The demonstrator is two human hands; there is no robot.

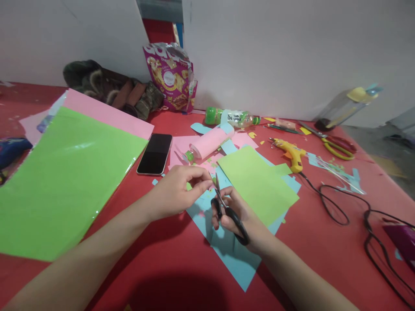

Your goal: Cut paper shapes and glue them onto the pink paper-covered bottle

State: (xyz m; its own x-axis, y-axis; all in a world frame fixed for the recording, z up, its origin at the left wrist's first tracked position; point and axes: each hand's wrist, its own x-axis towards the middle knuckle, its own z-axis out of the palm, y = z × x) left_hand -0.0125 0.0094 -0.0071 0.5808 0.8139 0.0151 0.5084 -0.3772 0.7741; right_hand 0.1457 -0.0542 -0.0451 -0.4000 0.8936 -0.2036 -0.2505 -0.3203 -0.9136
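My right hand [231,211] grips black-handled scissors [238,224], its fingers in the loops, with the blades pointing up and a little apart. My left hand [180,190] pinches a tiny piece of pink paper [211,185] between thumb and finger, right at the blades. Below both hands lie blue paper [233,255] and a light green sheet [259,185], with small scraps strewn around. Just beyond is a bottle wrapped in pink paper [210,142], lying on its side with a green cap.
At left are a large green sheet pack [71,181] and a phone [155,153]. A yellow glue gun [292,155] trails a black cord on the right, near red-and-yellow-handled scissors [339,147]. Along the wall stand a snack bag [170,80] and a clear bottle [343,108]; a green bottle [212,116] lies there.
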